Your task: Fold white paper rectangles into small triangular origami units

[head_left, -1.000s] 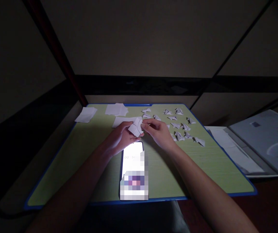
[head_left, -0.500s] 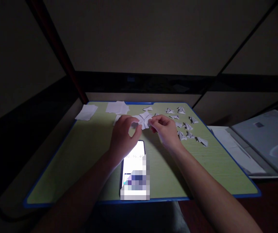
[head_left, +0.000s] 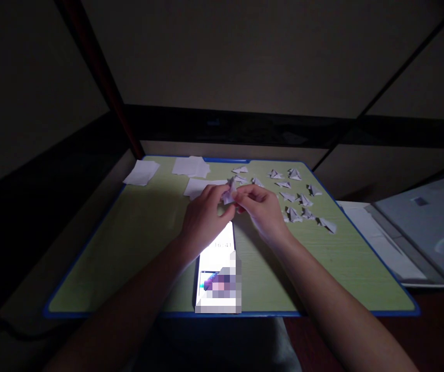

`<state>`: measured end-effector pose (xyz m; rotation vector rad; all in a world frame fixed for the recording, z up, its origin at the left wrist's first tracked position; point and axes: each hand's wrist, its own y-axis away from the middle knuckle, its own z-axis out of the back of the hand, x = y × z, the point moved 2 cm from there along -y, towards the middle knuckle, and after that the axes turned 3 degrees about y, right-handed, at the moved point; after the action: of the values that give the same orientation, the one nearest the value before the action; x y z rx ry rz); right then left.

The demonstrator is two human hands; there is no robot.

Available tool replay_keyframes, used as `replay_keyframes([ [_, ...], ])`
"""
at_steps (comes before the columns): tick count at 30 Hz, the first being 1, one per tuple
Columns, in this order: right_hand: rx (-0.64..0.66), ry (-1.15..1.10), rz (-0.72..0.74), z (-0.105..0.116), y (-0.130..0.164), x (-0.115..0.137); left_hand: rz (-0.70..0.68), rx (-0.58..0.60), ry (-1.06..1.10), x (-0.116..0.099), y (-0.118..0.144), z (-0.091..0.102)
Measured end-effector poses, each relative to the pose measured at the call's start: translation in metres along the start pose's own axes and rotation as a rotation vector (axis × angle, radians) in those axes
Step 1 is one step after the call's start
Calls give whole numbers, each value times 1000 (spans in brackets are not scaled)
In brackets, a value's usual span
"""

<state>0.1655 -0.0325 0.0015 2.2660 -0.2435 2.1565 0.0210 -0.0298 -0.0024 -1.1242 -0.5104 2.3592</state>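
Between my two hands, above the table's middle, is a small piece of white folded paper (head_left: 228,193), its creased sides standing up to a point. My right hand (head_left: 262,209) pinches its right side between thumb and fingertips. My left hand (head_left: 205,213) is curled round the left side, fingertips and thumb at the paper's edges; part of the paper is hidden behind them. Below my hands lies a lit phone (head_left: 216,261) showing a running timer, partly covered by my left wrist. Several small folded paper pieces (head_left: 293,214) lie to the right of my right hand.
White paper sheets (head_left: 141,172) lie at the table's far left corner. Another stack (head_left: 190,166) is at the back, with more sheets (head_left: 200,186) just behind my left hand. The green table (head_left: 128,248) has a blue rim. A grey-white flat case (head_left: 427,227) stands right of the table.
The paper was spread out flat and star-like; now it is gathered upright into a narrower shape. My left hand has closed in on it from the left. The view has shifted slightly.
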Motion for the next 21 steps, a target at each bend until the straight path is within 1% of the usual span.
replay_keyframes([
  [3,56,44,50,-2,3,3,114,-2,118,1,-2,-1],
  [5,81,92,100,-2,5,6,209,-13,238,2,-5,-1],
  [7,36,146,158,-1,6,9,314,-24,362,5,-9,0],
  [10,-105,225,228,3,6,10,446,-32,542,11,-13,0],
  [12,-149,248,241,5,4,8,481,-25,655,13,-14,-1],
  [15,-112,240,220,5,2,5,499,0,752,14,-13,-5],
  [18,-75,222,203,5,0,4,506,21,775,10,-11,-8],
  [21,-78,190,187,6,-2,3,476,28,711,7,-10,-8],
])
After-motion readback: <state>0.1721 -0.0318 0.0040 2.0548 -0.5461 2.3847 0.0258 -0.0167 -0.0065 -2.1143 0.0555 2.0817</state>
